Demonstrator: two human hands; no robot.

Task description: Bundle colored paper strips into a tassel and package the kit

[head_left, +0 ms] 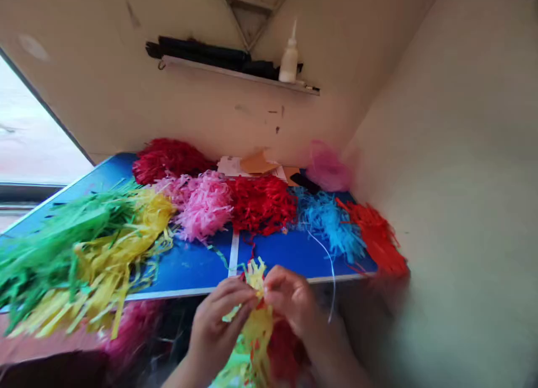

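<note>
The yellow paper fringe (259, 325) sits at six o'clock in the view, pinched near its top by the hands (216, 326), at the near edge of the desk (185, 264). Above the pinch, a short tuft of pale, narrow strips fans towards twelve o'clock. Below it, the longer part hangs towards six, crumpled and flecked with red. Red paper (283, 343) hangs at five o'clock from the pinch, light green paper (236, 363) at seven, both blurred.

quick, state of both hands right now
Left hand: closed, pinching the bundled yellow strips.
Right hand: closed, pinching the same bundle.
</note>
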